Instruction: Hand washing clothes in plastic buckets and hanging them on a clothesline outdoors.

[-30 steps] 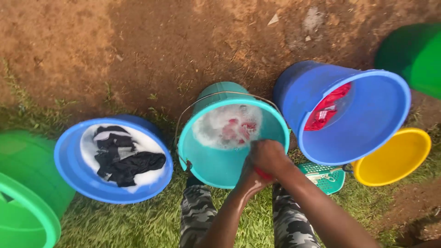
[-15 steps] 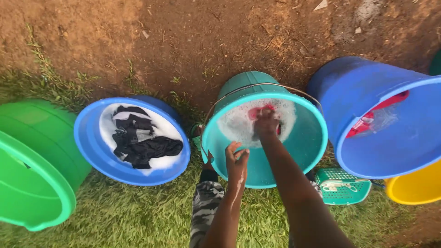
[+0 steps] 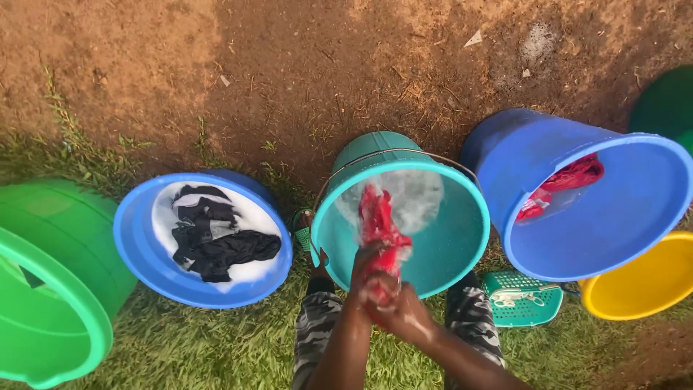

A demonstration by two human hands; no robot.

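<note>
A wet red cloth (image 3: 377,220) hangs stretched over the near rim of the teal bucket (image 3: 440,253), its far end trailing down into the foamy water inside and its near end bunched up in both hands. The left hand (image 3: 367,269) is closed around the cloth at the bucket's near edge, fingers wrapped tight on the red fabric. The right hand (image 3: 403,312) sits just nearer and a little to the right, also clenched on the same cloth, so the two fists are pressed together one against the other. Both forearms rise from the near edge of the view and meet at the cloth, the left one coming almost straight up, the right one slanting in from the near right. Patterned grey trouser legs (image 3: 317,332) show below the arms, on either side of the bucket.

To the left of the teal bucket stands a blue basin (image 3: 137,245) with dark clothes (image 3: 216,242) lying in white suds. Further left is a large green tub (image 3: 65,289). To the right, a big blue bucket (image 3: 621,238) holds more red fabric (image 3: 567,184) in water. Near it lie a yellow basin (image 3: 642,289) and a small teal basket (image 3: 523,297) on the grass. Bare brown soil fills the far side.
</note>
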